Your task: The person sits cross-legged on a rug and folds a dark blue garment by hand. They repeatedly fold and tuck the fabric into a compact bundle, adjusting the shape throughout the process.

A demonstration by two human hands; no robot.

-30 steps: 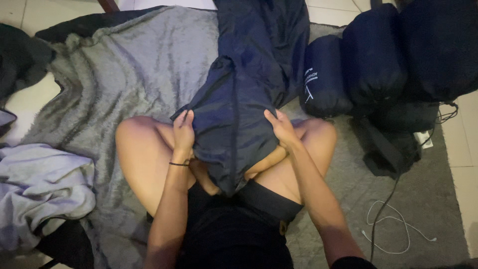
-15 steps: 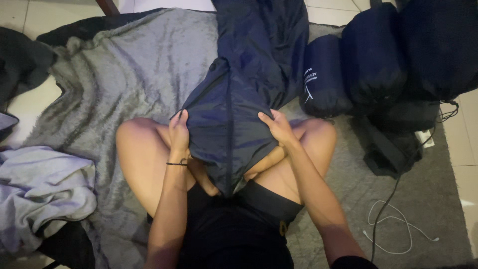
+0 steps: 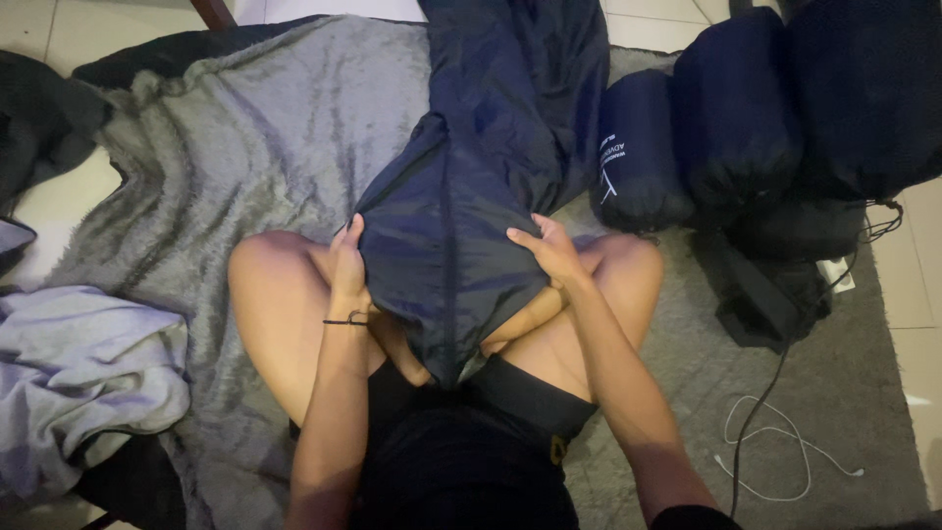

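You sit cross-legged on a grey blanket [image 3: 226, 147], a dark navy sleeping bag [image 3: 461, 226] draped over your lap and running away from you toward the top of the frame. Your left hand [image 3: 348, 260] grips the bag's left edge, fingers curled around the fabric with the thumb side tucked under; a thin black band [image 3: 345, 320] circles that wrist. Your right hand [image 3: 549, 250] presses on the bag's right edge, fingers held together and bent over the cloth, pinching it against your knee. The near end of the bag hangs in a point between your legs, just above black shorts [image 3: 471, 461].

To your right, three packed navy sacks [image 3: 736, 128] lie side by side, touching each other, the nearest one just beside the bag. Below them sits a black pouch [image 3: 765, 294]. A white cable [image 3: 775, 451] loops on the grey carpet [image 3: 863, 393] near your right forearm, and a black cord [image 3: 775, 383] runs down past it. At the left edge lies a crumpled pale lilac cloth [image 3: 78, 383], with a dark garment [image 3: 39, 118] farther up, well apart from your hands.
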